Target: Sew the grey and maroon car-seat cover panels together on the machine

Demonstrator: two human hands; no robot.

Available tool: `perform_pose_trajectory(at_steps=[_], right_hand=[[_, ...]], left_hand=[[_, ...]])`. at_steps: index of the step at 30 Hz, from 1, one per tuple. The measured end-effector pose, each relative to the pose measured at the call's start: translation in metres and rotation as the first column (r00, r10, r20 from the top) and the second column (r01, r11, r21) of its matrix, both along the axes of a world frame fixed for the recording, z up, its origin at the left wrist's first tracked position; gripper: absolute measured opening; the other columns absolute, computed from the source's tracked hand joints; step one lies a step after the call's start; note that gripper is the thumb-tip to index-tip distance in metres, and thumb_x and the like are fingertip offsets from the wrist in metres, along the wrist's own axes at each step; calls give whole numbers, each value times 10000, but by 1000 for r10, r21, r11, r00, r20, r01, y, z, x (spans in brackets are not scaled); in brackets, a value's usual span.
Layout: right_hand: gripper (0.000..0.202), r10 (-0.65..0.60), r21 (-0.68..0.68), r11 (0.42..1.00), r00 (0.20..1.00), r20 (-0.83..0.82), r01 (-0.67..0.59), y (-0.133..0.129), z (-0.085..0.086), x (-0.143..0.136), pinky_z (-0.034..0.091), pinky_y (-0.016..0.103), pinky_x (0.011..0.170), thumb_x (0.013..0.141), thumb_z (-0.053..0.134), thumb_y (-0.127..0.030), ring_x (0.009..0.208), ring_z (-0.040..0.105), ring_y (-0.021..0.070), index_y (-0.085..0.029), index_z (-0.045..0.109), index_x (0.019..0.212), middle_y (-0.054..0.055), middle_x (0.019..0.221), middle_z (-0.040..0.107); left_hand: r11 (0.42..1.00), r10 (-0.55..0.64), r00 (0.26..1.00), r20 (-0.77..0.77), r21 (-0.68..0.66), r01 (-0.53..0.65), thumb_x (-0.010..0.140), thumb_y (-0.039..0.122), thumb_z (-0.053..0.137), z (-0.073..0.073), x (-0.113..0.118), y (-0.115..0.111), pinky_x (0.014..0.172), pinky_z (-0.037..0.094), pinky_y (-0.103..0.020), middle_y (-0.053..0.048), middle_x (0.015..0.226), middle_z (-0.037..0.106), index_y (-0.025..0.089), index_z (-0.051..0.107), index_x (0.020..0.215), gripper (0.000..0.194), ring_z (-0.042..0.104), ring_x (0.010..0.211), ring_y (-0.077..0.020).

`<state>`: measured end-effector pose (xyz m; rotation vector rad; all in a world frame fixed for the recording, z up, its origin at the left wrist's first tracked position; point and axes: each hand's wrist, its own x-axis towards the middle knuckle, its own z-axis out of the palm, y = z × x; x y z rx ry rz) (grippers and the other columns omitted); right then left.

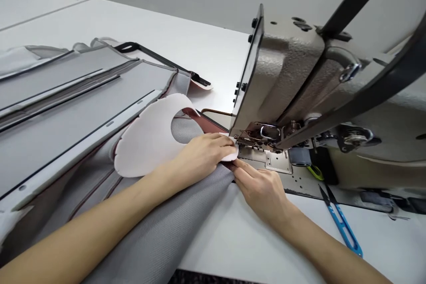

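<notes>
A large grey fabric cover [100, 102] with dark piping and white edge strips spreads over the left side and reaches the sewing machine [282, 66]. My left hand [208, 153] lies flat with its fingers on a white curved padded piece [143, 146] and the fabric, just left of the machine's needle area. Close beside it, my right hand [258, 184] pinches the fabric's edge between thumb and fingers at the front of the metal plate [282, 162]. The machine's head hides the needle.
Blue thread snips [344, 226] lie on the white table [226, 230] at the right, near a yellow-green tool [315, 171] under the machine arm. Black straps or tubes cross the machine's front. A wall stands behind.
</notes>
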<state>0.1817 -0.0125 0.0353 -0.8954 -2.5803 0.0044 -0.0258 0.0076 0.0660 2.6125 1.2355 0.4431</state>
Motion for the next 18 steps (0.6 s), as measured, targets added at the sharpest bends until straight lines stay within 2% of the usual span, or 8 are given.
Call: perform_pose_trajectory(at_steps=[7, 11, 18], right_hand=[[272, 22, -20, 1000, 999, -39, -23, 0, -1, 2, 356, 249, 434, 915, 468, -43, 518, 547, 63, -172, 686, 1016, 5, 1200, 715], [288, -3, -38, 999, 999, -40, 2, 0, -2, 1, 349, 251, 436, 933, 454, -57, 536, 557, 65, -186, 684, 1048, 5, 1190, 719], [297, 3, -40, 999, 996, -90, -7, -1, -2, -1, 364, 254, 452, 902, 457, -26, 531, 544, 75, -173, 667, 1053, 1, 1215, 708]], left_hand=[[999, 16, 999, -30, -42, -17, 849, -24, 374, 2, 3, -1, 871, 504, -316, -31, 1057, 717, 201, 701, 1024, 434, 641, 976, -192], [999, 15, 999, -32, -44, -16, 801, -39, 381, 0, 2, 1, 924, 495, -305, -19, 1057, 726, 211, 702, 1033, 468, 648, 994, -183], [1000, 12, 996, -85, -16, -13, 721, -58, 363, 1, 2, 3, 879, 508, -291, -27, 1037, 734, 213, 717, 1031, 543, 664, 949, -177]])
